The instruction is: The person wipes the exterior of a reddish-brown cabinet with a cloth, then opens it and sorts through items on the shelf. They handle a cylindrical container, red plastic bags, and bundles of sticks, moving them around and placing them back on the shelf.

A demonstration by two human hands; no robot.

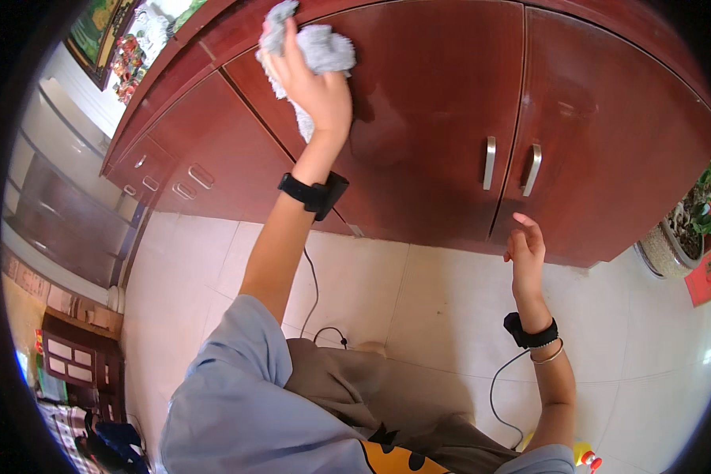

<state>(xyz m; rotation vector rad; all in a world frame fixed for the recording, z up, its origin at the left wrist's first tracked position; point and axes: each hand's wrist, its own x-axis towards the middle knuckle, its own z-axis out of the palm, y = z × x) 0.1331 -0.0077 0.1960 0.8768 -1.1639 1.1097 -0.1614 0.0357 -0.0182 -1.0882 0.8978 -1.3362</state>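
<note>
My left hand (316,88) is pressed against the upper left of a dark red cabinet door (426,103), closed on a fluffy grey cloth (324,49). The cloth bunches out above the fingers and hangs below the palm. In front of the lower part of the neighbouring cabinet door (608,134), my right hand (527,243) holds nothing. Its index finger points out and the others are loosely bent. Two silver handles (490,163) stand upright on the doors above it. A black band sits on each wrist.
A potted plant (675,245) stands on the floor at the cabinet's right end. Thin black cables (492,387) run near my arms over pale floor tiles (426,308). A bottle with a red top (591,458) is low at right. Ornaments (129,63) show at upper left.
</note>
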